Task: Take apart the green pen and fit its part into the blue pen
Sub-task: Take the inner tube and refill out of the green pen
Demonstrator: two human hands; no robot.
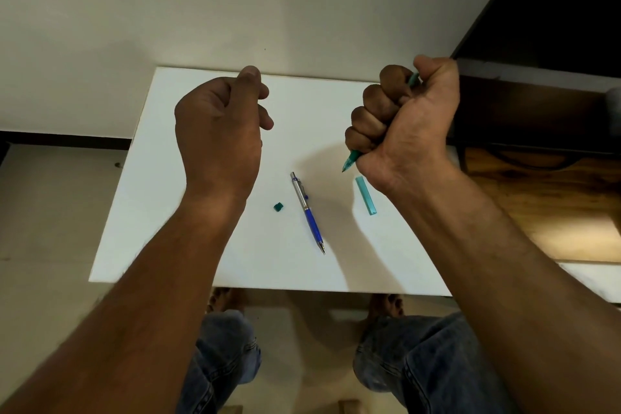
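- Right hand (403,118): fingers (373,101) clenched round green pen (351,161), at 2 o'clock from blue pen (307,212) on surface (168,212).
- Left hand (218,124): fingers curled; contents cannot be told.
- Risk: so tight a fist may crack the green pen when twisted.

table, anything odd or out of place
Only loose bits: a green plug left of the blue pen and a pale green sleeve to its right lie apart on the table. They look like parts off the green pen gripped in the right hand. Nothing spilled or broken.
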